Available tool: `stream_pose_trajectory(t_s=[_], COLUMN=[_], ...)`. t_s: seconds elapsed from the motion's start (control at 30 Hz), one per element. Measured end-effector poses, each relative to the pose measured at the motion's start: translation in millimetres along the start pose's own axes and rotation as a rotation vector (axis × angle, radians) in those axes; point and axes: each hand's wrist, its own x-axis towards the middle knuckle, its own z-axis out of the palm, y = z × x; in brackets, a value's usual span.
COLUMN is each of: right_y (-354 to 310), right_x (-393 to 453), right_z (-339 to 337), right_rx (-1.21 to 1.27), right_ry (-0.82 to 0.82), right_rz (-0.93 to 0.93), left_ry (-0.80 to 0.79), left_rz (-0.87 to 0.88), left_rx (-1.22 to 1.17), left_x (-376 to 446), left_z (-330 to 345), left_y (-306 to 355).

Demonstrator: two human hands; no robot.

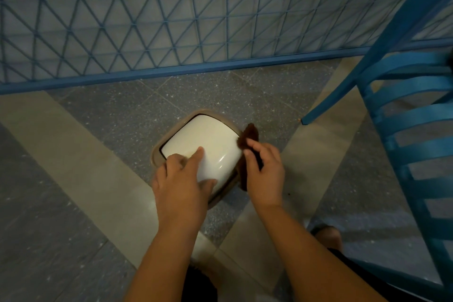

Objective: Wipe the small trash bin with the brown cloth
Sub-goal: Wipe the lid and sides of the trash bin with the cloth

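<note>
- Two bare forearms enter from 6 o'clock, one per side; dark clothing shows between them at the bottom edge.
- One foot (pixel 328 236) in a dark sandal at about 5 o'clock, blurry, on the floor.
- One left hand (pixel 180 180), just below frame center: fingers spread and mostly straight, lying flat on the bin lid, thumb out toward 3 o'clock along the lid's near edge. Wide, pressing, nothing curled round.
- One right hand (pixel 264 173), at 3 o'clock of the left hand: fingers bent over the brown cloth (pixel 250 136), holding it against the bin's right side.
- One cloth only, dark brown, fuzzy; one end sticks up past the fingertips toward 12 o'clock, the other hangs below the palm at the bin's right edge.
- One small trash bin (pixel 208 144) at frame center, standing on the floor: cream-white domed lid, tan rim around it, dark gap at the lid's left edge.
- Floor (pixel 103 117): grey speckled tiles with pale beige bands crossing diagonally.
- One blue slatted chair (pixel 414 110) at 3 o'clock, one leg tip on the floor near the bin's 2 o'clock.
- One blue wire lattice fence (pixel 171 19) across 12 o'clock, blue bottom rail, farthest back.
</note>
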Motion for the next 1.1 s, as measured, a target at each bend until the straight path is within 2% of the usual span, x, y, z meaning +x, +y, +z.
stream_pose_trajectory(t_s=[0.07, 0.13, 0.27, 0.47, 0.67, 0.83, 0.93, 1.1], right_y=[5, 18, 24, -1, 29, 13, 6, 20], right_x=[-13, -28, -23, -9, -22, 11, -14, -73], right_z=[2, 1, -2, 14, 19, 16, 22, 31], right_rx=[-0.003, 0.017, 0.062, 0.184, 0.214, 0.231, 0.284, 0.212], right_ry=[-0.033, -0.081, -0.023, 0.101, 0.078, 0.16, 0.139, 0.018], right_rz=[0.007, 0.069, 0.21, 0.109, 0.312, 0.316, 0.325, 0.108], left_ry=[-0.032, -0.071, -0.102, -0.126, -0.133, -0.131, -0.141, -0.139], left_rz=[0.007, 0.001, 0.023, 0.024, 0.021, 0.023, 0.017, 0.039], left_rx=[-0.183, -0.264, -0.245, -0.242, -0.243, -0.247, -0.237, -0.246], left_x=[5, 6, 6, 6, 6, 6, 6, 6], left_z=[6, 9, 9, 5, 6, 6, 6, 6], left_y=[-4, -5, -7, -5, -3, -1, 0, -3])
